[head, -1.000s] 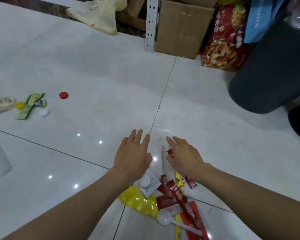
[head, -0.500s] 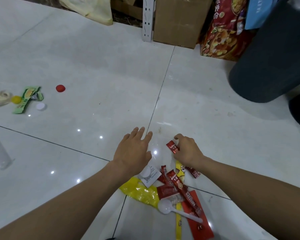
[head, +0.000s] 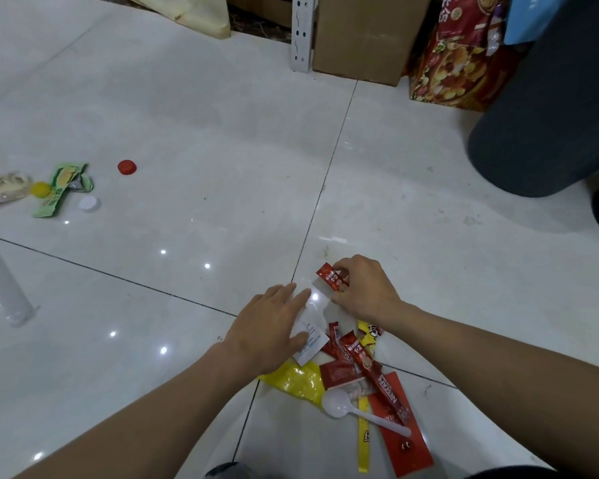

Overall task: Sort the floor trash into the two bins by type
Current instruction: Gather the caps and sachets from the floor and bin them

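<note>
A: Right hand is pinching one red sachet, fingers curled shut on it; it is tilting up off the floor at the far edge of the near pile. Whether it is fully clear of the tile, cannot tell.

B: And the left hand?

A: Lying flat, fingers spread and gripping nothing, resting over a white paper slip at the pile's left edge.

B: What is the pile still holding?

A: More red sachets, a yellow wrapper, a white plastic spoon, a long red wrapper, a thin yellow strip. All are lying on the floor, overlapping.

B: Anything farther out?

A: Far left, a second scatter: green wrapper, red cap, yellow cap, white cap, a clear packet. Nearer on the left, a clear plastic cup lying on its side.

B: Bins?

A: A dark grey bin is standing far right, well apart from the pile; a second dark shape is just showing at the right edge, too cut off to name. Bin interiors are out of sight.

B: Progress?

A: Judging it early. Nearly everything visible is still waiting on the floor; only one sachet is in hand.
</note>
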